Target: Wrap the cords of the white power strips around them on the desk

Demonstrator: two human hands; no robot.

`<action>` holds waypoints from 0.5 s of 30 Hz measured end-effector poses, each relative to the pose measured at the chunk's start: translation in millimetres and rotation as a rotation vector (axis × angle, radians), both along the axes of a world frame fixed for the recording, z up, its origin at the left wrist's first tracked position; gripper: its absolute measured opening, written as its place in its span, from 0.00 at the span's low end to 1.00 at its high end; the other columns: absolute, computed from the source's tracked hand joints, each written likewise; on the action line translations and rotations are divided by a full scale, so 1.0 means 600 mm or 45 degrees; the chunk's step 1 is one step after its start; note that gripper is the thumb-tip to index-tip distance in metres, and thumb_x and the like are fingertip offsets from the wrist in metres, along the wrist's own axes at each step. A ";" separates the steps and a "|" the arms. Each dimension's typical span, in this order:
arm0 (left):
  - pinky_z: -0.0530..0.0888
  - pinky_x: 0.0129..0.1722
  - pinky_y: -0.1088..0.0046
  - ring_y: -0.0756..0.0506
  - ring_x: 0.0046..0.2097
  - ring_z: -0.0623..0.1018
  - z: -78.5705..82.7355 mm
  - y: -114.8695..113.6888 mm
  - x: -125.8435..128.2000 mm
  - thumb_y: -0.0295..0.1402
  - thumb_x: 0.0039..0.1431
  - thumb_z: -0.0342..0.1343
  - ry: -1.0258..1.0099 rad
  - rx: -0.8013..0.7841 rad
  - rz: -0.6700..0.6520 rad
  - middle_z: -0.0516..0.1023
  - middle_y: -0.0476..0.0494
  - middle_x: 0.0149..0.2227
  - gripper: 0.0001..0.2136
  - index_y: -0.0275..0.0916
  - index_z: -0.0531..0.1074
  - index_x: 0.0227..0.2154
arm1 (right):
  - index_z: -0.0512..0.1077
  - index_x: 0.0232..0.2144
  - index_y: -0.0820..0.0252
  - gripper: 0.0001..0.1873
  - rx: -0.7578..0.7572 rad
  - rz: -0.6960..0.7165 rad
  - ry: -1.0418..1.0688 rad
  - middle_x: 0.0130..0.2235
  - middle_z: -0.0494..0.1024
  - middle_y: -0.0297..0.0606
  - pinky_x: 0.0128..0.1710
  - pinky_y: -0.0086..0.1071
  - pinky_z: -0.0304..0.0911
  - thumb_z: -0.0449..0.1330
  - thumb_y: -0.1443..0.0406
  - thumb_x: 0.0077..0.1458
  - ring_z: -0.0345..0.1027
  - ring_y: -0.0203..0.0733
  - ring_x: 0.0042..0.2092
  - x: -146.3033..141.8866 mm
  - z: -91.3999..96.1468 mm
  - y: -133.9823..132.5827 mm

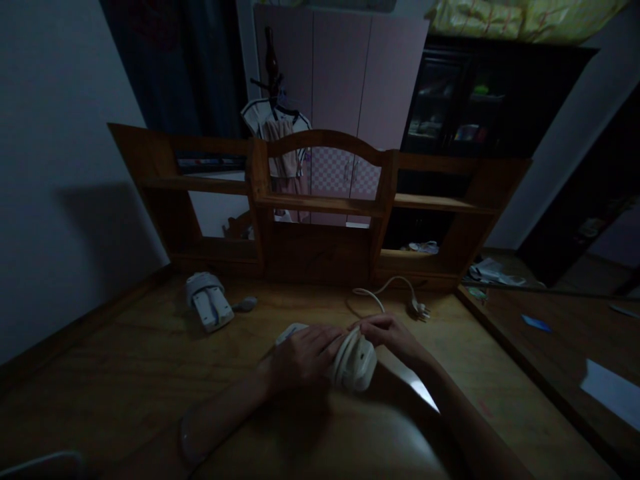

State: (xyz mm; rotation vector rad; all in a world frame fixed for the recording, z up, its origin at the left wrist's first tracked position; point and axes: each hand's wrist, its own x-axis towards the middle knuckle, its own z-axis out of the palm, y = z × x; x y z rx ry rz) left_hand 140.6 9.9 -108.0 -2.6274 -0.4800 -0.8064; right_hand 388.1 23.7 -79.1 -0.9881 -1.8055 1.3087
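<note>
On the wooden desk [150, 360] my left hand [300, 360] grips a white power strip [356, 365] with its white cord wound around it. My right hand [393, 333] pinches the cord at the top of the bundle. The loose end of the cord [375, 297] loops away toward the back of the desk and ends in a plug [420, 310]. Both hands are closed.
A white folded device [207, 303] lies at the back left of the desk, by the wooden shelf unit [320, 200]. Behind it stand a pink wardrobe [345, 87] and a dark cabinet [450, 100]. A second table [565, 347] with papers is on the right. The room is dim.
</note>
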 end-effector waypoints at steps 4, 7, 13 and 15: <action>0.67 0.55 0.64 0.41 0.55 0.69 -0.001 0.002 0.000 0.42 0.63 0.45 -0.046 -0.062 -0.008 0.70 0.34 0.53 0.27 0.31 0.51 0.60 | 0.78 0.31 0.64 0.23 0.003 -0.019 0.013 0.22 0.70 0.34 0.25 0.27 0.56 0.59 0.48 0.52 0.62 0.36 0.27 0.001 -0.005 0.003; 0.68 0.54 0.67 0.43 0.54 0.70 -0.005 0.000 0.002 0.40 0.63 0.47 -0.109 -0.160 0.010 0.71 0.35 0.52 0.29 0.32 0.47 0.62 | 0.77 0.29 0.65 0.23 -0.002 -0.017 0.005 0.21 0.67 0.32 0.23 0.26 0.54 0.58 0.49 0.54 0.58 0.33 0.25 0.000 -0.013 0.005; 0.70 0.54 0.63 0.42 0.55 0.70 0.000 0.005 -0.001 0.40 0.62 0.49 -0.300 -0.214 0.052 0.69 0.34 0.54 0.31 0.33 0.45 0.63 | 0.75 0.30 0.64 0.20 0.224 -0.030 -0.006 0.25 0.70 0.33 0.27 0.27 0.57 0.54 0.53 0.59 0.62 0.35 0.27 -0.019 -0.027 0.009; 0.70 0.53 0.62 0.41 0.55 0.70 0.005 0.011 -0.003 0.40 0.61 0.51 -0.368 -0.253 0.106 0.68 0.33 0.55 0.31 0.34 0.47 0.62 | 0.75 0.31 0.63 0.19 0.423 -0.080 -0.099 0.28 0.72 0.34 0.31 0.28 0.59 0.52 0.55 0.61 0.65 0.38 0.30 -0.027 -0.030 0.008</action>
